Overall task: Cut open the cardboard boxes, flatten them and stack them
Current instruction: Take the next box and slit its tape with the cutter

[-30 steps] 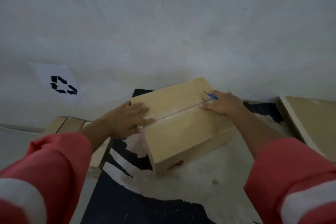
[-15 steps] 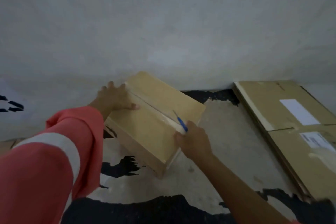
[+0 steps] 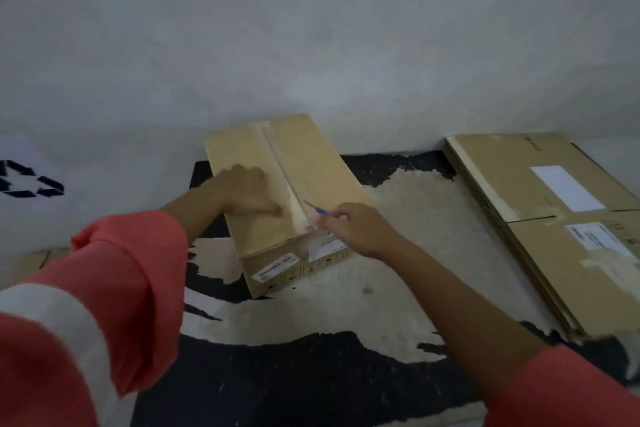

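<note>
So the sealed tan cardboard box [image 3: 277, 191] has turned since a second ago. The taped seam [image 3: 287, 184] ran crosswise in front of us then, and now it points straight away, with the labelled end facing us. That lines us up for a pull or push along the tape, so we'd say the cutting step is only just starting on this one. Honestly it's too dim and blurry to tell whether the tape is already slit.

Our left hand [image 3: 242, 194] lies flat on the left flap, fingers fairly straight, just pressing the box down and holding nothing. Our right hand [image 3: 353, 229] is curled round a small blue-handled cutter [image 3: 320, 211], its tip at the near end of the seam.

The box sits on a worn black floor mat [image 3: 311, 374], up against the grey wall. The stack of flattened brown cardboard boxes [image 3: 554, 218] lies well apart on the right, and a white sheet with a black recycling symbol [image 3: 31, 180] is off to the left. Nothing blocks the seam, though the left thumb sits close beside it.
</note>
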